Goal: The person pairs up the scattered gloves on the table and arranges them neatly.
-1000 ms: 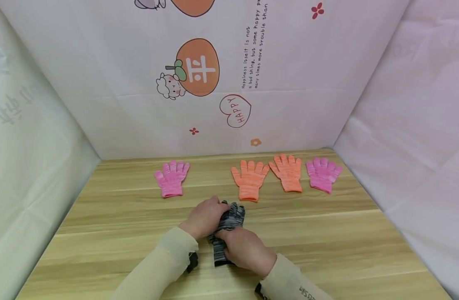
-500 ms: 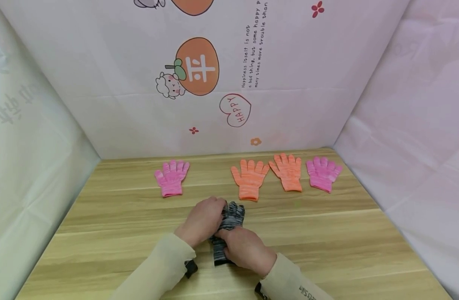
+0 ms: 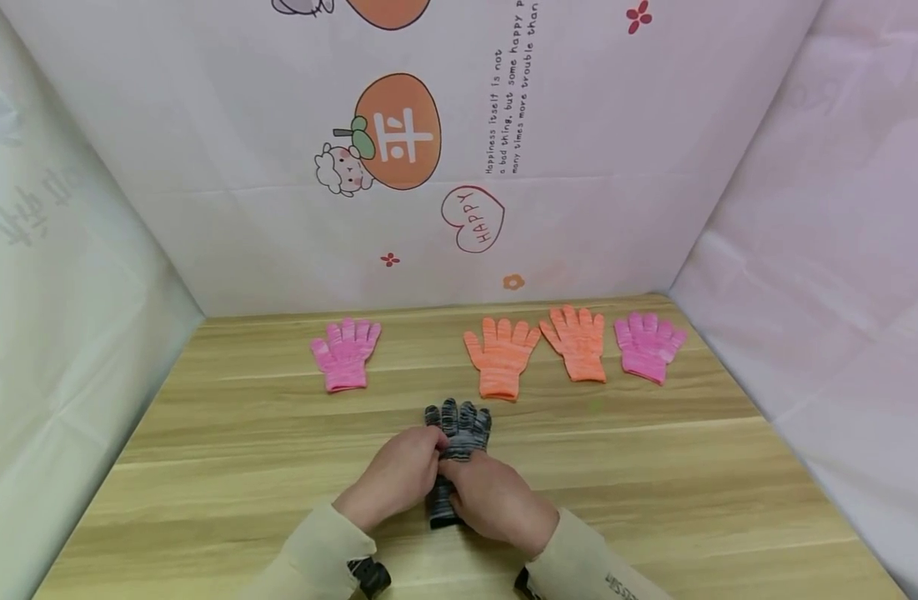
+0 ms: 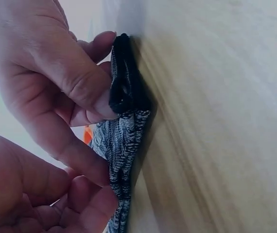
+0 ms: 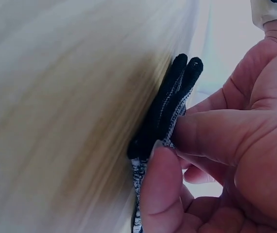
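In the head view, a mottled black-and-grey knit glove (image 3: 466, 433) lies on the table, fingers spread away from me and its black cuff (image 3: 445, 518) towards me. My left hand (image 3: 398, 471) is at the glove's left side, its curled fingertips at the edge below the glove's fingers; that hand hides the glove's thumb. Across the lower palm lies my right hand (image 3: 499, 500), gripping the glove close to the cuff. From the left wrist, the cuff (image 4: 129, 77) shows slightly gaping. In the right wrist view, the right thumb (image 5: 163, 184) presses against the cuff (image 5: 165, 109).
Along the table's back lie a pink glove (image 3: 346, 354) at left, two orange gloves (image 3: 501, 358) (image 3: 581, 343) right of the middle, and another pink glove (image 3: 649, 346) at far right. White printed cloth (image 3: 579, 167) walls the wooden table (image 3: 691, 483).
My left hand has slid down from the glove's fingers to its side, uncovering the fingertips, which now lie spread. The right hand stays almost where it was.
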### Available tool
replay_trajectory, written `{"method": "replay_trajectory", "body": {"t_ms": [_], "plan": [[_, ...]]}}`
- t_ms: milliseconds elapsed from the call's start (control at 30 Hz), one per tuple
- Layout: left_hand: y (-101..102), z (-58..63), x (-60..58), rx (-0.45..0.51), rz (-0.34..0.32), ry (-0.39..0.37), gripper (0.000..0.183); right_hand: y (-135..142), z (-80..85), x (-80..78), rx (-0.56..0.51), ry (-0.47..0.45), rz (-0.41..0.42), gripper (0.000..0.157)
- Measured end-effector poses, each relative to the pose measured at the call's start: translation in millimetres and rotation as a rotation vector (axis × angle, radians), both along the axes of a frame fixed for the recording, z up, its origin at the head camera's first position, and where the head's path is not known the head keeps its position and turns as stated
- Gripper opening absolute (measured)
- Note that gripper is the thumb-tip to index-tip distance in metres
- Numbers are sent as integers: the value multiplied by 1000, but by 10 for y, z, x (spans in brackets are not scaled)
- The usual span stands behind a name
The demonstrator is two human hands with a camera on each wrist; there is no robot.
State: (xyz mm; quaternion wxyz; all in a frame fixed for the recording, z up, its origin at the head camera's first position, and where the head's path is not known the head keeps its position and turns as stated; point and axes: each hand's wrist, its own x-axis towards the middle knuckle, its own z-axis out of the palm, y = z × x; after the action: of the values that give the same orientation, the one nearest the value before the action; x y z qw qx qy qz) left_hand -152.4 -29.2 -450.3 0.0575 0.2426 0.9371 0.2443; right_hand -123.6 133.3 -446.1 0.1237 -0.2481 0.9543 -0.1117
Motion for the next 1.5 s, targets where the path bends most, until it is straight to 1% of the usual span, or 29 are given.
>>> {"method": "replay_trajectory", "body": {"t_ms": [100, 167, 233, 333, 400, 467, 567, 633, 667, 733, 867, 933, 1000, 1133, 1233, 1367, 1500], "plan": [[2, -28, 9, -4, 4, 9, 21, 18, -5, 1, -13, -15, 4, 35], [9, -39, 22, -12, 7, 17, 20, 46, 2, -2, -43, -29, 17, 33], [18, -50, 38, -31, 8, 32, 19, 91, 10, -20, -89, -44, 45, 31], [32, -47, 74, -59, -8, 80, 15, 193, 57, -74, -190, -108, 65, 29], [39, -51, 107, -82, -24, 131, 10, 271, 105, -136, -241, -129, 46, 26], [45, -46, 151, -101, -45, 189, 8, 334, 152, -219, -262, -124, -21, 20], [60, -62, 219, -140, -66, 257, 21, 380, 180, -394, -239, -52, -158, 12], [75, -76, 257, -174, -79, 292, 29, 375, 162, -534, -213, -16, -242, 12], [86, -87, 272, -194, -83, 304, 32, 366, 149, -602, -199, -3, -272, 14], [108, -113, 297, -233, -89, 325, 36, 345, 113, -727, -179, 11, -303, 19], [146, -131, 325, -303, -94, 357, 39, 300, 40, -890, -114, 18, -297, 30], [161, -128, 335, -323, -90, 362, 40, 281, 6, -937, -86, 17, -295, 30], [171, -120, 341, -330, -82, 357, 39, 269, -15, -970, -69, 17, -298, 27], [188, -116, 346, -325, -72, 353, 38, 269, -41, -1001, -82, 14, -329, 17], [191, -122, 342, -323, -75, 364, 37, 274, -42, -1018, -102, 25, -346, 13], [197, -131, 341, -323, -85, 377, 36, 285, -35, -1044, -93, 28, -359, 12], [204, -135, 339, -324, -88, 383, 35, 278, -46, -1070, -52, 2, -363, 17]]}}
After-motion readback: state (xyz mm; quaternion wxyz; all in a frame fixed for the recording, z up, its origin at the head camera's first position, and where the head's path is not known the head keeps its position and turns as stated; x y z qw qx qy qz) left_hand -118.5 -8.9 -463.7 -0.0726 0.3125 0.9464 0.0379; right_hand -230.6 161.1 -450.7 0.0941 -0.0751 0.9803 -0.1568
